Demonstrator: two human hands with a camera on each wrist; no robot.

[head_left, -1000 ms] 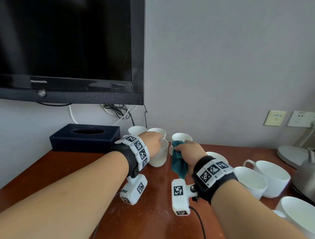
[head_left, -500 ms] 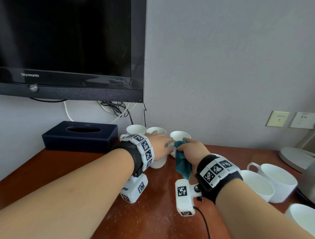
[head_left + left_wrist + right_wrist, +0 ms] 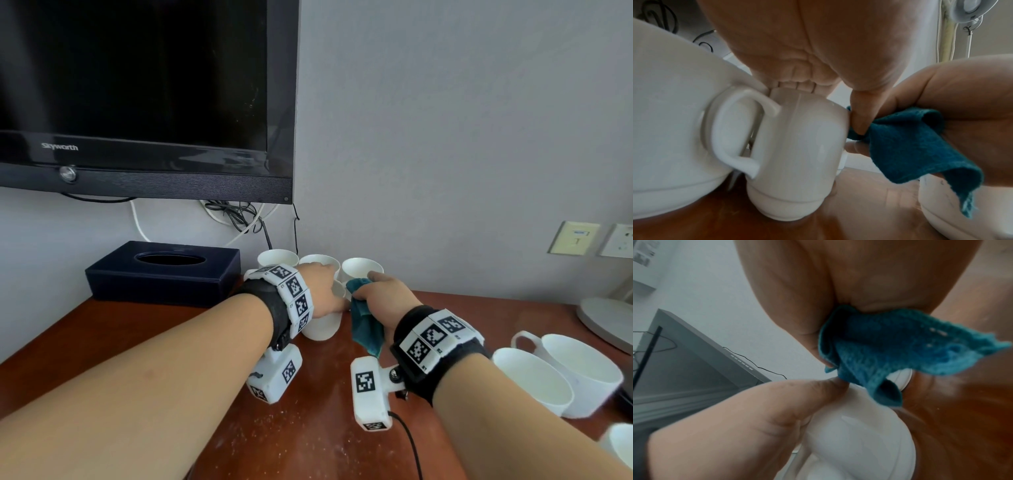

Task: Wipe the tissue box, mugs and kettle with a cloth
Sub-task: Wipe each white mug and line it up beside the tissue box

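My left hand grips a white mug from above by its rim; the left wrist view shows the mug with its handle toward the camera. My right hand pinches a teal cloth and holds it against the mug's right side. The cloth hangs down beside the mug. In the right wrist view the cloth sits bunched in my fingers above the mug. A navy tissue box stands at the back left.
Three white mugs stand against the wall just behind my hands. Two wide cups sit at the right, with a grey kettle base behind them. A television hangs above the brown table. Wall sockets are at the right.
Both hands stay at the same mug. The right hand has shifted the cloth slightly along the mug's side, and the head view has moved a little.
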